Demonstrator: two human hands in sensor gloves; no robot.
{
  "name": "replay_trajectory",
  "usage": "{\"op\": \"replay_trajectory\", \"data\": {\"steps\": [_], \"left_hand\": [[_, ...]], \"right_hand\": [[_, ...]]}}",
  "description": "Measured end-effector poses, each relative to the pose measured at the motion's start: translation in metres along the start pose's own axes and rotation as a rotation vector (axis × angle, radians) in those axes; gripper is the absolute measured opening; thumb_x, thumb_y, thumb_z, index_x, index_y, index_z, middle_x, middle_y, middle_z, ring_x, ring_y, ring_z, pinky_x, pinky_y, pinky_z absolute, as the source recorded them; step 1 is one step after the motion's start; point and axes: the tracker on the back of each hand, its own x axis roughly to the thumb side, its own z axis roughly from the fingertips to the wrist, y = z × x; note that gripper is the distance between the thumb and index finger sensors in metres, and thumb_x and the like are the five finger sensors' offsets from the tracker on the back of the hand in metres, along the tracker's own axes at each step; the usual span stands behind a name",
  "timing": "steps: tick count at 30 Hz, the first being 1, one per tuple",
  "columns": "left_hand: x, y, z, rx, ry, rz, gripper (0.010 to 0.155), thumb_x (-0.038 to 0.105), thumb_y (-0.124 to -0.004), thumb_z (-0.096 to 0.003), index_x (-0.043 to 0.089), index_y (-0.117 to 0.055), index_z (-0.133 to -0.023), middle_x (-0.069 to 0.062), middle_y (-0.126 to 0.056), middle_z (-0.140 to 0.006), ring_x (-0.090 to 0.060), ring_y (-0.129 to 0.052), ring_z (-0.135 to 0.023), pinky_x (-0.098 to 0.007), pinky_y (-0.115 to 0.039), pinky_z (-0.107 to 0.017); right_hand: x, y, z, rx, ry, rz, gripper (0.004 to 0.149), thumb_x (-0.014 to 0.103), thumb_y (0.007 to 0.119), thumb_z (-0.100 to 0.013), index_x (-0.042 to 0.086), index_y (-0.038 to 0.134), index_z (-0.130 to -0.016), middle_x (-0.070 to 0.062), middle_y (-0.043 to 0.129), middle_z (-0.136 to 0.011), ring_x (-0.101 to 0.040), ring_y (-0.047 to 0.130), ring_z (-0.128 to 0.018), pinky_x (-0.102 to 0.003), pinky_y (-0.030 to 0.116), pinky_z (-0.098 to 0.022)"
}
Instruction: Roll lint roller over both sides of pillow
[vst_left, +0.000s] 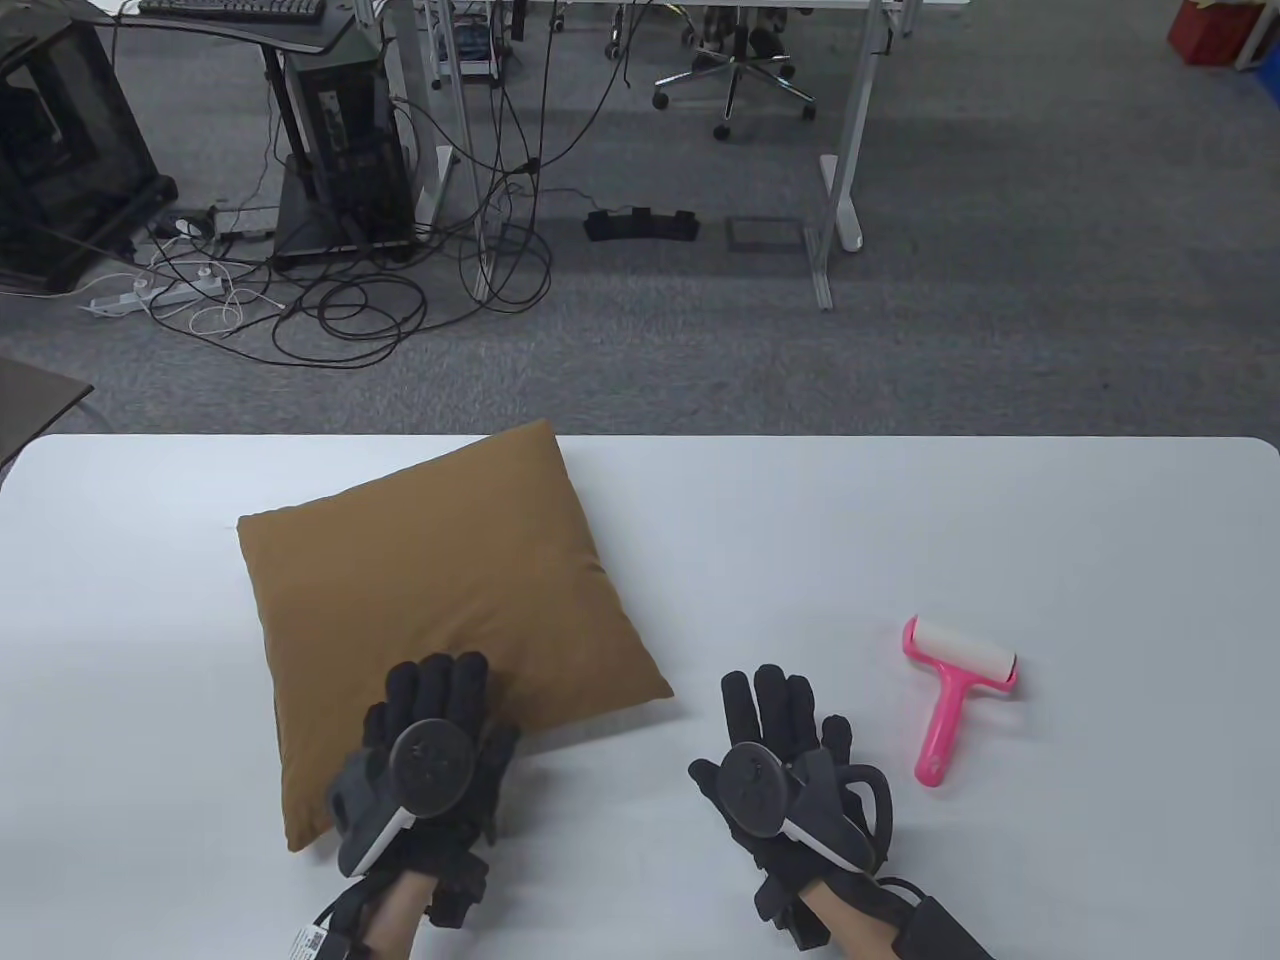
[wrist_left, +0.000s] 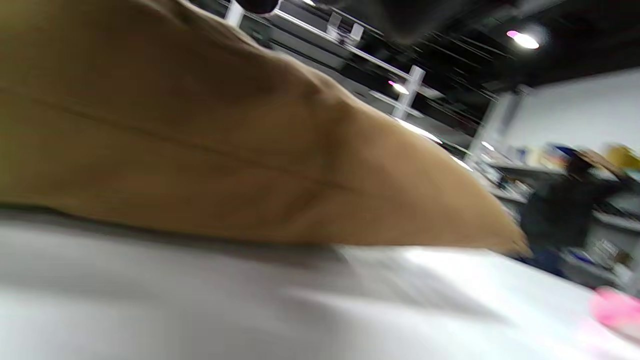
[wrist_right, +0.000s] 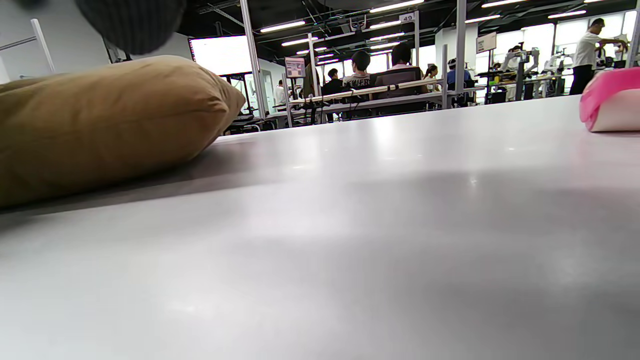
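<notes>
1. The left hand (vst_left: 432, 745) lies palm down with its fingers spread flat on the near edge of the pillow (vst_left: 440, 610); it rests on the fabric without gripping it.
2. The right hand (vst_left: 785, 765) lies flat on the white surface (vst_left: 800, 540), fingers stretched out and slightly apart, holding nothing.
3. The brown pillow lies flat on the surface, ahead of and under the left hand, turned at an angle. Its nearest right corner points toward the right hand and stops just short of those fingers.
4. In the left wrist view the pillow (wrist_left: 210, 140) fills most of the frame, close and blurred, with its seam running across.
5. In the right wrist view the pillow (wrist_right: 100, 120) bulges to the left of that hand, and a dark fingertip (wrist_right: 132, 22) hangs in at the top.
6. The pink lint roller (vst_left: 955, 690) lies on the surface just to the right of the right hand, apart from it. Its white roll is at the far end and the handle points back toward the person.
7. The roller (wrist_right: 610, 100) also shows at the right edge of the right wrist view.
</notes>
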Motion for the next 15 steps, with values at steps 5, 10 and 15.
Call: {"op": "replay_trajectory", "data": {"steps": [5,10,15], "left_hand": [[-0.053,0.025,-0.004,0.03,0.245,0.004,0.072,0.027,-0.069,-0.0523,0.03,-0.025,-0.11,-0.011,-0.027,-0.117,-0.043,-0.018,-0.107,-0.068,-0.023,-0.07],[-0.104,0.031,0.003,-0.131,0.567,0.107,0.106,0.069,-0.074,-0.0432,0.012,-0.013,-0.109,-0.031,-0.035,-0.112,-0.051,-0.059,-0.095,-0.066,-0.05,-0.063],[-0.115,0.022,0.002,-0.29,0.611,0.103,0.11,0.082,-0.058,-0.0392,0.006,-0.022,-0.11,-0.03,-0.075,-0.097,-0.042,-0.095,-0.068,-0.059,-0.076,-0.046]], "right_hand": [[0.0,-0.002,0.001,0.012,0.007,-0.013,0.081,0.058,0.051,-0.058,0.016,0.008,-0.111,-0.028,0.012,-0.118,-0.054,0.026,-0.104,-0.078,0.038,-0.062],[0.003,-0.006,0.005,-0.005,-0.008,-0.03,0.081,0.058,0.052,-0.058,0.016,0.008,-0.112,-0.028,0.013,-0.118,-0.055,0.028,-0.104,-0.078,0.039,-0.062],[-0.002,-0.006,0.004,0.018,0.012,-0.055,0.081,0.058,0.052,-0.058,0.015,0.009,-0.112,-0.029,0.013,-0.118,-0.055,0.029,-0.104,-0.077,0.039,-0.062]]}}
